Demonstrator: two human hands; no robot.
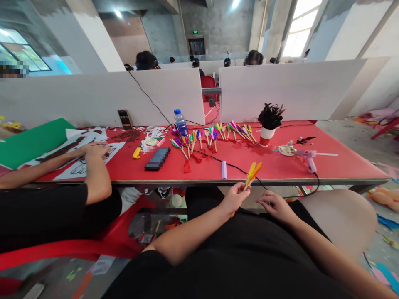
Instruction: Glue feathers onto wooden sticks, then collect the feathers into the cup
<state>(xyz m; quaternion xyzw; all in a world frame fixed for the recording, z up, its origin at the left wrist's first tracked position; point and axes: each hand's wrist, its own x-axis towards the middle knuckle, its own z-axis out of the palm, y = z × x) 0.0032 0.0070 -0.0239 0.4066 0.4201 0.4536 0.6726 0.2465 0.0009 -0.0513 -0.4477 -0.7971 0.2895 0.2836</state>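
Observation:
My left hand (236,198) is closed round a short stick topped with yellow and orange feathers (253,172), held upright and slightly tilted just off the table's front edge. To its right, my right hand (277,206) is apart from the feathered stick. Its thumb and fingers are pinched together; whatever may be between them is too small to make out. On the red table beyond, several feathered sticks (193,140) in mixed colours lie in a row, some with red tassels (187,167). A purple strip (224,170) lies near the edge.
A pink glue gun (308,160) with a cord stands at the right, beside a small messy dish (286,150). Behind are a cup of black feathers (270,117) and a water bottle (181,123). At the left, a co-worker's arms (96,160) rest on paper near a phone (158,158).

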